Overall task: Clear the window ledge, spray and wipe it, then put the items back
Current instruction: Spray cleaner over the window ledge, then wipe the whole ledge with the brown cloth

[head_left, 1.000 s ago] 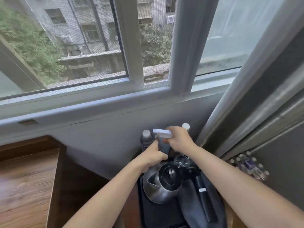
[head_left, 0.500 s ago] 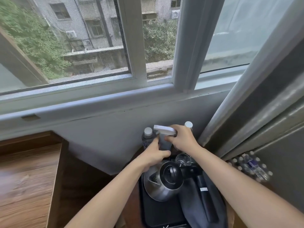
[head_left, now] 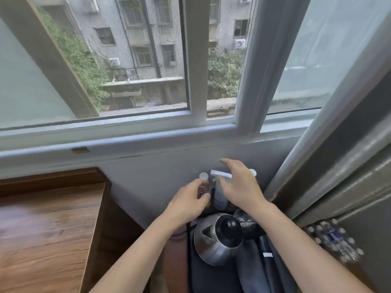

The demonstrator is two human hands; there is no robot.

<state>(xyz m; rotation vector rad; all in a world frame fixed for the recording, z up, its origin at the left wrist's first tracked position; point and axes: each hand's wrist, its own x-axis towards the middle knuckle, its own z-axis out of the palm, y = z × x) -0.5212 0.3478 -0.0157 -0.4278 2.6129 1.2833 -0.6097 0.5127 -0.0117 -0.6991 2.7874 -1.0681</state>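
- Fingers (head_left: 227, 163) of the right hand (head_left: 241, 187) are spread apart now and hold nothing; half a second ago they were wrapped over the white top of the spray bottle (head_left: 221, 195).
- Right under those open fingers the spray bottle stands up by itself, with its white trigger head poking out to the left of the palm.
- Fingers of the left hand (head_left: 188, 203) are curled in, just to the left of the spray bottle. They seem to pinch something small and dark next to it, but I cannot tell what it is.
- Just past the left fingertips stands a water bottle (head_left: 203, 178) with a white cap. A second white cap (head_left: 253, 172) peeks out behind the right hand.
- Below both wrists sits a shiny kettle (head_left: 215, 237) on a dark tray (head_left: 203, 275), with a grey cloth (head_left: 251, 271) lying beside the kettle.
- Far above the fingers runs the window ledge (head_left: 148, 138), pale and long, under the glass.
- To the left of the arms is a wooden desk (head_left: 46, 229), and to the right of them a pack of small bottles (head_left: 334, 240) lies on the floor.
- What the change means: the right hand has let go, so the spray bottle looks parked down here by the other bottles.
- I think the spraying part may be over, or not started; the pictures do not say which.
- I cannot tell if the ledge is wet or wiped.
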